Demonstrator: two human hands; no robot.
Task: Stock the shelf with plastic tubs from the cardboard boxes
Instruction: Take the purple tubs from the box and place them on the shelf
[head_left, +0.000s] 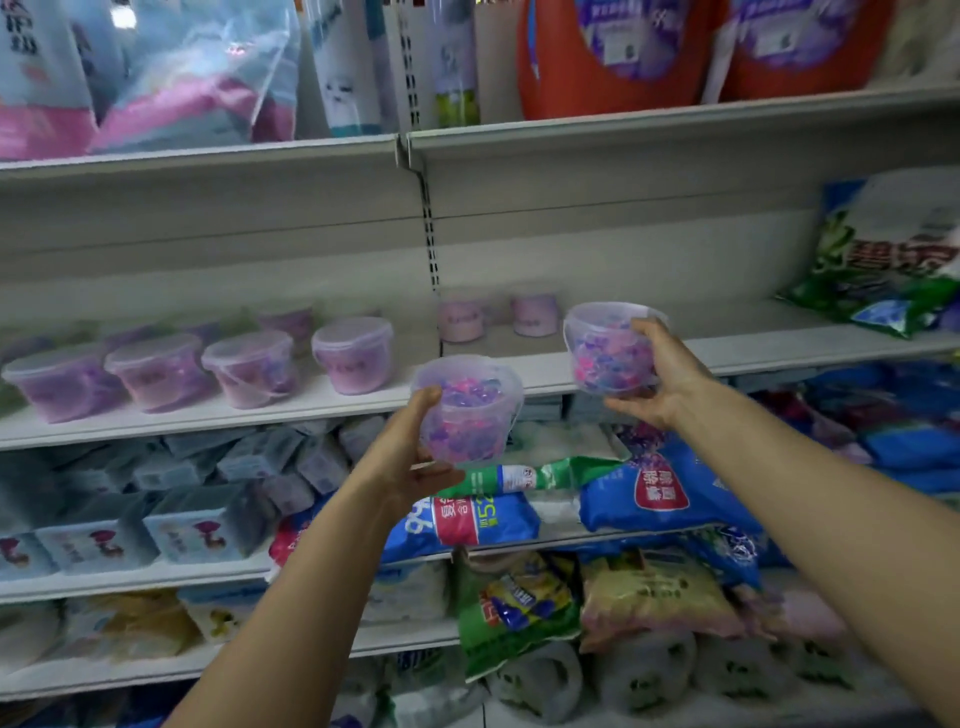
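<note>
Two clear lidded tubs, pink-purple beads inside, gripped by hands

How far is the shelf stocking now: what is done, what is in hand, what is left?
Done: a row of tubs stands on the shelf, two more tubs behind. In hand: the left hand grips one tub, the right hand another tub, both not yet set down. Left: placing these two on the bare stretch beside the row. No cardboard boxes are in view.
</note>
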